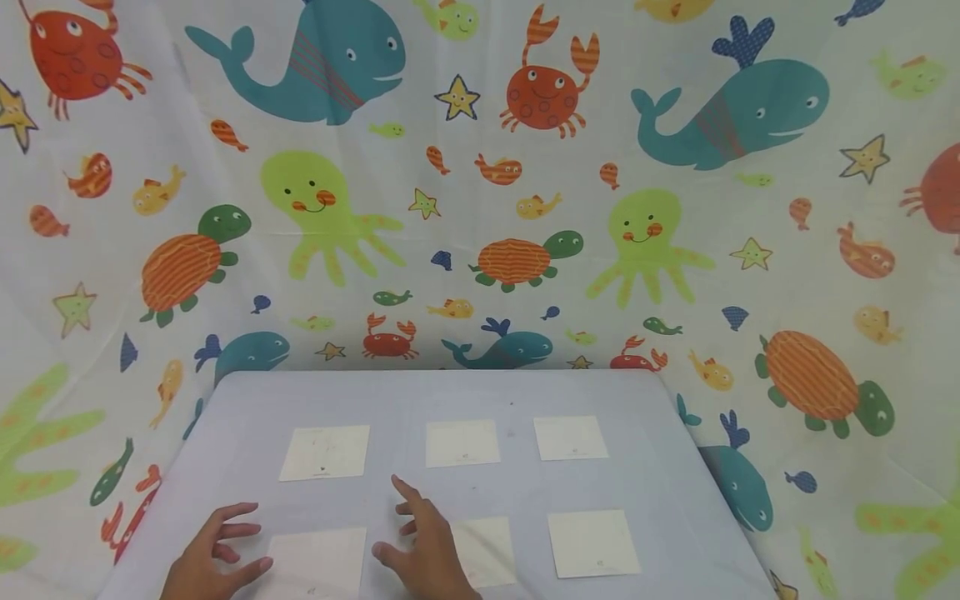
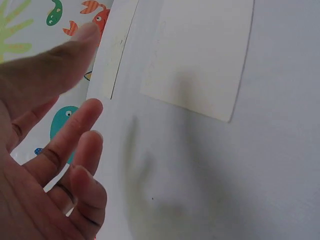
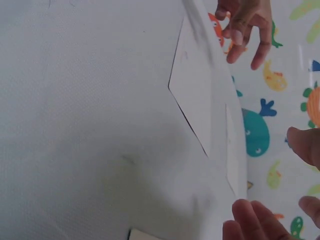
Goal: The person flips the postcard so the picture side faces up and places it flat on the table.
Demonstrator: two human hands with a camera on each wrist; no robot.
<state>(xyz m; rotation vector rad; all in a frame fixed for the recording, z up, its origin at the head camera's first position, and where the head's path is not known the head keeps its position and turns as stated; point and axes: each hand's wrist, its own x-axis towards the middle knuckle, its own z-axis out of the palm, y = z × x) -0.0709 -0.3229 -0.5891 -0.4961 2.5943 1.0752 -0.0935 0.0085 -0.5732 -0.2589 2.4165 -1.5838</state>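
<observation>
Six white square cards lie in two rows on a pale lavender table [image 1: 660, 467]. My left hand [image 1: 225, 542] hovers at the near left with its fingers spread, just left of the near-left card [image 1: 318, 560]. In the left wrist view the left hand [image 2: 60, 150] is relaxed and holds nothing, and a card [image 2: 200, 55] lies beyond it. My right hand [image 1: 416, 533] reaches forward with straight fingers between the near-left card and the near-middle card [image 1: 491, 550], covering that card's left part. The right wrist view shows a card [image 3: 195, 100], my right fingertips [image 3: 250, 220] and the left hand [image 3: 245, 30] beyond.
The far row holds a left card [image 1: 325, 452], a middle card [image 1: 462, 442] and a right card [image 1: 570, 438]. The near-right card [image 1: 592, 543] lies apart from both hands. A sea-animal patterned cloth [image 1: 480, 208] hangs behind and around the table.
</observation>
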